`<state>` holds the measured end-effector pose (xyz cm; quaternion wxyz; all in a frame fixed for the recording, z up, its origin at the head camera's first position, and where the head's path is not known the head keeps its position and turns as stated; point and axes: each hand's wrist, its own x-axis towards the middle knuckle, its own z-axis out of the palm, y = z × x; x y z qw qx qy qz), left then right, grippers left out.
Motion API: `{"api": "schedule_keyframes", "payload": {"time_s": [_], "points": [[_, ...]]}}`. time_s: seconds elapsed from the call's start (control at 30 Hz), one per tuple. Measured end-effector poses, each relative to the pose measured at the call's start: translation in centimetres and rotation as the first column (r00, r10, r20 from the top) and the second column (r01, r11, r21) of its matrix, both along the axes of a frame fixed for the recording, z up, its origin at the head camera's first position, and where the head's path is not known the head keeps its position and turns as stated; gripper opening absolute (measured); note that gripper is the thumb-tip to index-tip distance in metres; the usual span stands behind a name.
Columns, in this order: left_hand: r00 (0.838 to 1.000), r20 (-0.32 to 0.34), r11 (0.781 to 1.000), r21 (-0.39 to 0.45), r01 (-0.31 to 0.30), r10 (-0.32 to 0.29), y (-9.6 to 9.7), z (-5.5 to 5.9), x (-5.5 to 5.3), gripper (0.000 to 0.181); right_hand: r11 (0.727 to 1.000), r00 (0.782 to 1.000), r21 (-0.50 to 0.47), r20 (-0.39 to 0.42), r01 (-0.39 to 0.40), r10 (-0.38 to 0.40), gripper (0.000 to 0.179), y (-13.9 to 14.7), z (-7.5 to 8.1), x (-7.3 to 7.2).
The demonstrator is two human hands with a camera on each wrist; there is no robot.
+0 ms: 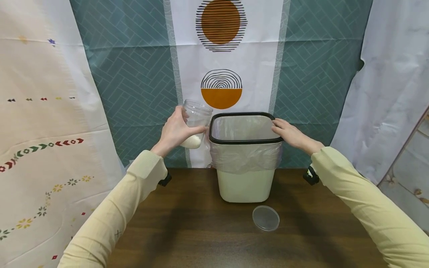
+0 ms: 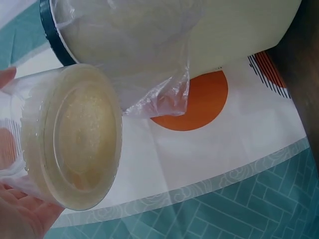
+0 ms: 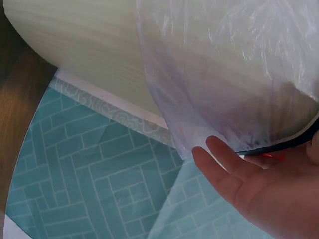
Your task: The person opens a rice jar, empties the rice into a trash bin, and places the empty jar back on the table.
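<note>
My left hand [image 1: 177, 131] grips a clear jar [image 1: 200, 118], thumb on its near side, just left of the trash can [image 1: 246, 186]. The jar is lidless and tilted slightly to the right, with a white substance in its bottom. In the left wrist view, the jar's base [image 2: 84, 134] faces the camera. My right hand [image 1: 292, 134] holds the can's black rim at the right, with some fingers over the edge. In the right wrist view, two fingers of that hand [image 3: 279, 199] stretch out beside the plastic liner [image 3: 214, 89].
The pale can stands on a dark wooden table [image 1: 201, 238], its liner folded over the rim. A clear round lid [image 1: 266, 218] lies flat in front of it. Behind hangs a teal and white patterned cloth [image 1: 134, 74], with pale curtains [image 1: 43, 123] at the sides.
</note>
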<state>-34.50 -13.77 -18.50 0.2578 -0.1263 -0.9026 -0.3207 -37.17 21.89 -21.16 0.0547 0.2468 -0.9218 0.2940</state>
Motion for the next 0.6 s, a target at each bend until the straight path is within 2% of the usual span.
{"api": "schedule_keyframes", "payload": {"time_s": [0.43,0.6], "points": [[0.999,-0.034,1.000,-0.027,0.013,-0.014,0.56,0.51,0.13,0.077,0.994,0.997,-0.107,0.074,0.010,-0.002,0.056,0.13,-0.30,0.07],[0.999,-0.044,0.999,-0.045,0.014,-0.016,0.85,0.79,-0.09,0.078,0.992,0.997,-0.123,0.076,0.018,-0.008,0.055,0.04,-0.39,-0.06]]}}
